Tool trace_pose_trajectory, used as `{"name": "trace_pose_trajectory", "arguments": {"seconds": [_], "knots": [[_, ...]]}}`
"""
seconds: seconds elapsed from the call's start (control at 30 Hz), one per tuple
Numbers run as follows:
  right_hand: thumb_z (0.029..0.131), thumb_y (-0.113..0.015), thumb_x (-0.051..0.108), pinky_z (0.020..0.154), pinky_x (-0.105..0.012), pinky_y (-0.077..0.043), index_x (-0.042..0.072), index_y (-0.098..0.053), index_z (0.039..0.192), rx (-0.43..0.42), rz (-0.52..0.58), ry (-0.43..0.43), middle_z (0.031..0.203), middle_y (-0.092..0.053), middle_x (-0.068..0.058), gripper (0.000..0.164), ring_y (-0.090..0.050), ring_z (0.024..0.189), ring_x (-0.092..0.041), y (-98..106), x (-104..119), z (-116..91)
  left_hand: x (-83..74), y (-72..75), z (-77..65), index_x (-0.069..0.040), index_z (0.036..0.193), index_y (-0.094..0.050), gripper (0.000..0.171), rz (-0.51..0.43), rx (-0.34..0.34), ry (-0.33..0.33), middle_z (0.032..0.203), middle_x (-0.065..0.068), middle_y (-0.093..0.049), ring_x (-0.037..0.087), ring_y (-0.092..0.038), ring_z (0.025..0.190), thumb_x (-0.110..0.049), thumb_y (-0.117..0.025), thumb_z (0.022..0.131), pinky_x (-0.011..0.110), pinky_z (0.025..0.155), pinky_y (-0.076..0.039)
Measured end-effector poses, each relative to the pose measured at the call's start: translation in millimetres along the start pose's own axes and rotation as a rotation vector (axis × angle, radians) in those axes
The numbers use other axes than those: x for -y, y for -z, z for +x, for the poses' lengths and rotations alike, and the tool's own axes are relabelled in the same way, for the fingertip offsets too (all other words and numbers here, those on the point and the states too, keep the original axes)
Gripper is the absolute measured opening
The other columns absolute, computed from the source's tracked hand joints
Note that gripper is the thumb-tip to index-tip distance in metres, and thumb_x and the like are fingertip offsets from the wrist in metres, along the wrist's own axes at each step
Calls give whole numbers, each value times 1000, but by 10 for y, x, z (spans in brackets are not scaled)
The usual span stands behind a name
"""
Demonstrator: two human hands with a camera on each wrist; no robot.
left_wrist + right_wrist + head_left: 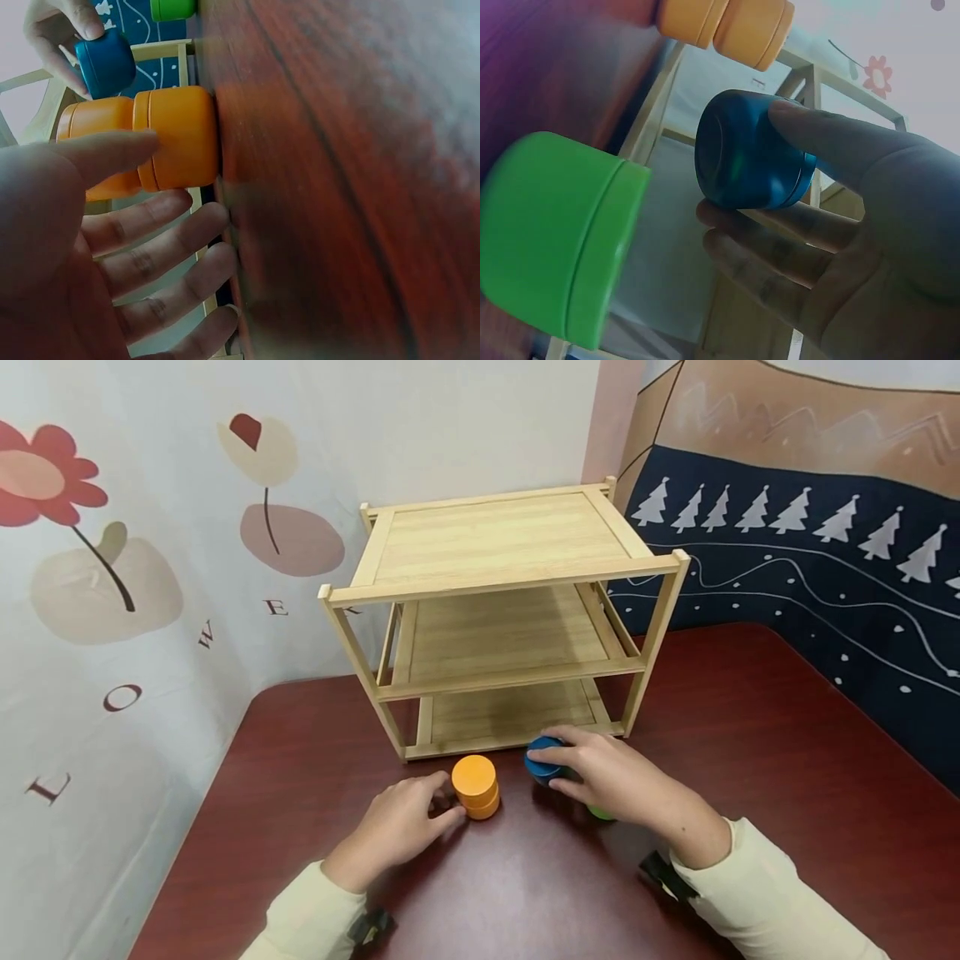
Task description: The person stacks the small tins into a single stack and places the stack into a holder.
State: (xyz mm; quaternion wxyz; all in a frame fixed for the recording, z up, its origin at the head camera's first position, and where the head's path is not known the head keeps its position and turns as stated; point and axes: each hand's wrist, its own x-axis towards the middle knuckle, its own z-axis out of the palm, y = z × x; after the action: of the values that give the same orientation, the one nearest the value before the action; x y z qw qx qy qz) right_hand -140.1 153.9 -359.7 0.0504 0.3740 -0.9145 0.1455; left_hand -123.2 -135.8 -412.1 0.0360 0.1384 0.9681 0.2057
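Two orange round lidded jars (pixel 474 777) stand stacked one on the other on the table. Beside them is my left hand (pixel 401 822), fingers loosely extended. In the left wrist view its thumb lies across the orange jars (pixel 180 139); whether it touches them I cannot tell. My right hand (pixel 611 777) pinches a blue lidded jar (pixel 546 760) between thumb and fingers, and in the right wrist view the blue jar (pixel 746 150) is held off the table. A green lidded jar (pixel 555 232) stands near that hand, mostly hidden beneath it in the head view.
A wooden three-level shelf (pixel 502 577) stands at the back of the dark red table (pixel 510 893), just behind the jars. Printed wall coverings with flowers and white trees (pixel 791 510) close off the left, back and right sides.
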Motion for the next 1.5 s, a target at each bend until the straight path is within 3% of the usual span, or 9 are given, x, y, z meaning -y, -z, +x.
{"name": "trace_pose_trajectory", "arguments": {"seconds": [0.3, 0.63, 1.5], "knots": [[89, -77, 21, 84, -39, -58, 20, -69, 128, -14, 4, -4, 137, -60, -15, 40, -70, 108, -28, 69, 73, 11, -11, 1, -7, -19, 101, -66, 25, 3, -9, -4, 85, -10, -68, 11, -65, 80, -40, -73, 89, 42, 69, -51], [89, -77, 21, 87, -39, -58, 19, -69, 128, -28, 4, 21, 138, -59, -15, 40, -70, 110, -29, 92, 125, 41, -9, -7, -29, -23, 88, -61, 21, -11, -17, -12, 80, -13, -64, 8, -61, 73, -39, -74, 88, 38, 64, -48], [89, -77, 22, 89, -40, -57, 19, -68, 129, -77, 17, 51, 139, -59, -15, 41, -69, 111, -29, 170, 245, 126, -17, 21, -16, -20, 91, -62, 22, 2, 10, -9, 79, -10, -62, 8, -58, 71, -39, -72, 91, 36, 63, -47]]}}
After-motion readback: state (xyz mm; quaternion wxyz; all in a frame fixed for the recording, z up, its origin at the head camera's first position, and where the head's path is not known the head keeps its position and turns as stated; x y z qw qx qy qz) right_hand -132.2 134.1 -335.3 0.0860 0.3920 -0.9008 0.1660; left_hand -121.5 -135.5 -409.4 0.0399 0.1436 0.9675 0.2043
